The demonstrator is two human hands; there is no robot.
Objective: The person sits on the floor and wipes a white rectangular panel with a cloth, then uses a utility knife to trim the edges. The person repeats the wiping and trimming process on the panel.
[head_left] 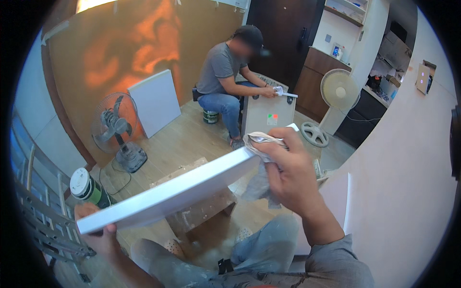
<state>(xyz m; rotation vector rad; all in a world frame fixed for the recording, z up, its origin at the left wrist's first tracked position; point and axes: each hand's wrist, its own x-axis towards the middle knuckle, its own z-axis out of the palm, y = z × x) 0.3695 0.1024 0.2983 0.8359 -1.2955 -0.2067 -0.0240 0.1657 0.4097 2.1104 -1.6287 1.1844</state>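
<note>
A white board [177, 185] is held up on edge above my lap, slanting from lower left to upper right. My left hand [102, 237] grips its lower left end, with fingers behind it and thumb in front. At the upper right end, my right hand [293, 168] is closed on a crumpled whitish rag [261, 141], which touches the board's corner. Part of the rag hangs below the hand. Under the board stands a low paint-spotted wooden bench [199, 211], partly hidden by it.
A co-worker [225, 72] sits ahead at a pale box-like panel [259, 115], holding a white strip. Fans stand at left [117, 127] and right [338, 91]. A lidded bucket [89, 187] and metal ladder [48, 216] are left; a white panel [156, 103] leans on the wall.
</note>
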